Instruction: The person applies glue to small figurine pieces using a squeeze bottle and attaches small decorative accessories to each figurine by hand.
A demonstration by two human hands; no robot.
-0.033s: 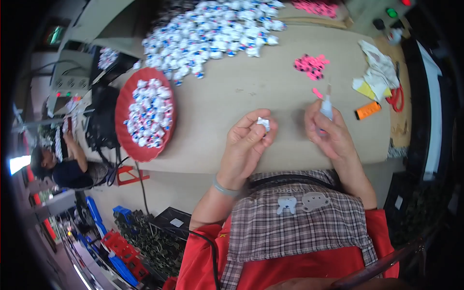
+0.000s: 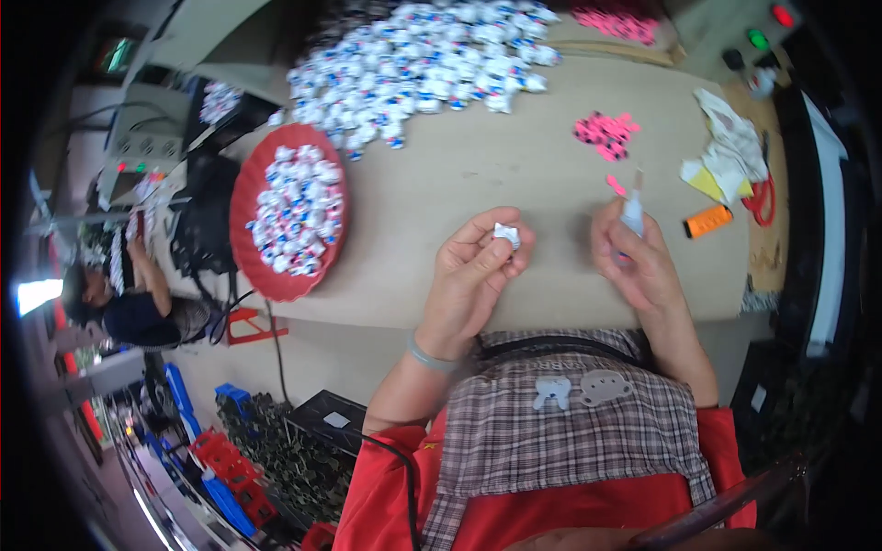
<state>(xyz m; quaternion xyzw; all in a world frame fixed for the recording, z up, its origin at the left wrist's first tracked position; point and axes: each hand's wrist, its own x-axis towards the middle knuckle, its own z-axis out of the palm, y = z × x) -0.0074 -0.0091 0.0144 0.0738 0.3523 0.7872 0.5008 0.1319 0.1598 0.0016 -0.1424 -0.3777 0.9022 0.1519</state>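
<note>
My left hand [image 2: 480,259] pinches a small white molded piece [image 2: 505,236] between thumb and fingers, above the near part of the table. To its right, my right hand [image 2: 640,255] is wrapped round a small pale squeeze bottle [image 2: 632,216] whose thin tip points up and away from me. The two hands are apart. Just beyond the bottle lies a single pink piece [image 2: 616,185], and farther off is a small heap of pink and black pieces [image 2: 606,136].
A red scalloped basin [image 2: 246,216] of white, blue and red pieces stands left. Behind it spreads a large heap of white-and-blue pieces [image 2: 432,60]. At right lie an orange lighter-like block [image 2: 707,221], a crumpled cloth [image 2: 730,138] and red-handled scissors [image 2: 763,202]. Another person [image 2: 138,294] sits far left.
The whole view has shifted slightly, so the table's things appear a little farther right. Both hands keep their grips, with hardly any movement.
</note>
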